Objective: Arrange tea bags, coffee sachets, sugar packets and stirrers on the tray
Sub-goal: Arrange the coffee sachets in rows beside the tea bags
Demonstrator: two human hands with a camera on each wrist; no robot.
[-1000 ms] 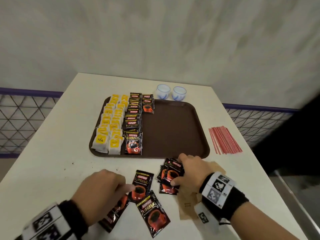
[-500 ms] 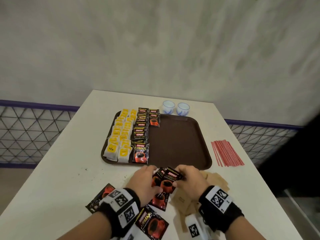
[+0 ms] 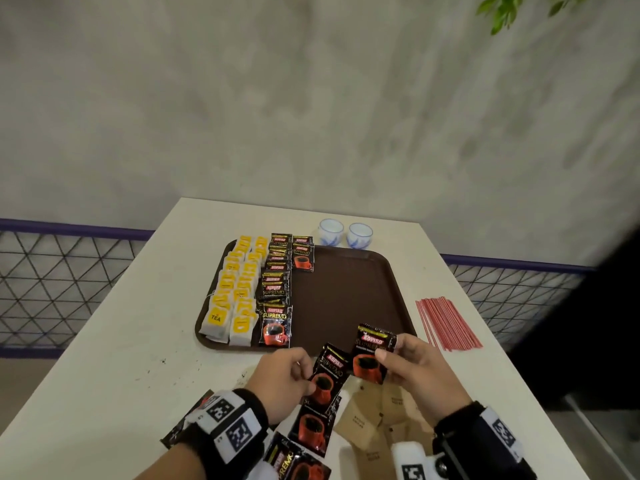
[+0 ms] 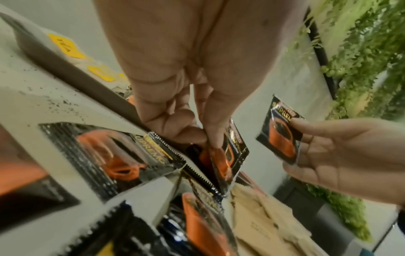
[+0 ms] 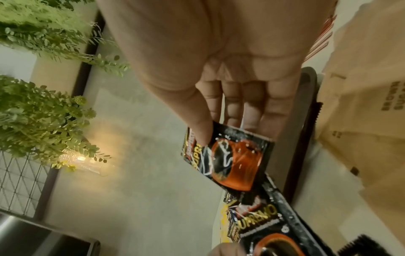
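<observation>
A brown tray [image 3: 349, 292] holds rows of yellow-labelled tea bags [image 3: 235, 296] and black coffee sachets [image 3: 275, 289] along its left side. My right hand [image 3: 412, 368] pinches one black-and-red coffee sachet [image 3: 372, 355] [image 5: 232, 159] above the tray's near edge. My left hand [image 3: 287, 379] pinches another coffee sachet [image 3: 325, 375] [image 4: 228, 155] just left of it. More coffee sachets [image 3: 310, 431] lie on the table under my hands. Brown sugar packets [image 3: 377, 424] lie near my right wrist. Red stirrers [image 3: 446, 322] lie right of the tray.
Two small white-and-blue cups [image 3: 346, 233] stand behind the tray's far edge. The white table [image 3: 114, 375] ends at the left and right, with wire-mesh railing [image 3: 52, 282] beyond. A grey wall rises behind, and green plants [image 4: 361, 69] show in the wrist views.
Both hands came together over the loose sachets, then each lifted one. The right hand's sachet has risen towards the tray's near edge. The head camera tilted upward.
</observation>
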